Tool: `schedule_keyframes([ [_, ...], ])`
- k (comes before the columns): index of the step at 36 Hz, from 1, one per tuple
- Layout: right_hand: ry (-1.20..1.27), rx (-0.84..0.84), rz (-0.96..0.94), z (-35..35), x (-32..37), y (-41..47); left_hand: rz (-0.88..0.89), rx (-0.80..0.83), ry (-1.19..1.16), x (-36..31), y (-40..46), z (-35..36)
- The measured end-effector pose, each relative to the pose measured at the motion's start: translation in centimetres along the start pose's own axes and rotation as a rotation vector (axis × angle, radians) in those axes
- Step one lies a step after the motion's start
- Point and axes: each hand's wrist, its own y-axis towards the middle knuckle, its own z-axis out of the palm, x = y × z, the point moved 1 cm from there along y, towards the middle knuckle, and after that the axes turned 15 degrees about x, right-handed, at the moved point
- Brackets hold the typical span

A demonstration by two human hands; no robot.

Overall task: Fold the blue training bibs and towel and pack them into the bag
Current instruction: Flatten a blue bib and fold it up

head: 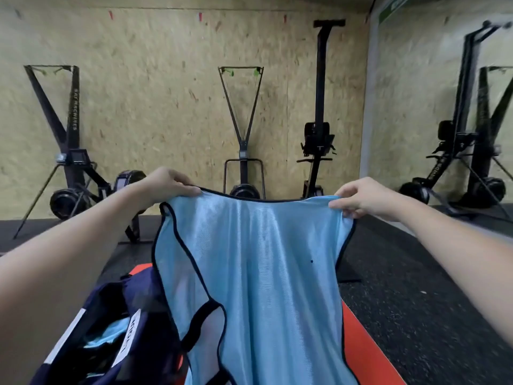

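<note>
A light blue training bib (pixel 258 262) with dark trim hangs spread out in front of me, held up by its top edge. My left hand (pixel 169 182) pinches the bib's upper left corner. My right hand (pixel 361 197) pinches its upper right corner. The bib's lower part drapes down toward me, with a dark-edged armhole showing at lower left. A navy bag (pixel 130 329) stands open at lower left, with light blue fabric (pixel 111 333) inside it. The towel is not identifiable.
An orange surface (pixel 366 354) lies under the bib and bag. Dark speckled rubber flooring (pixel 433 301) spreads to the right. Black rowing and ski machines (pixel 69 162) stand against the chipboard wall. A mirror (pixel 449 107) is at right.
</note>
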Motion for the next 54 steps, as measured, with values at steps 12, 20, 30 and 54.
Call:
schedule_keyframes([
  [12,-0.186,0.036,0.312,8.6,-13.6,13.9,-0.391,0.235,0.343,9.5,14.4,13.6],
  [20,0.057,-0.151,0.28,12.1,-19.0,21.9,-0.17,-0.019,0.362,14.7,23.3,17.9],
  [30,-0.062,0.099,0.159,17.8,-22.2,22.0,-0.036,0.196,0.185,16.4,20.7,24.2],
  [54,-0.189,0.407,0.064,32.3,-21.9,0.2,0.037,0.448,0.314,20.0,-5.6,35.3],
])
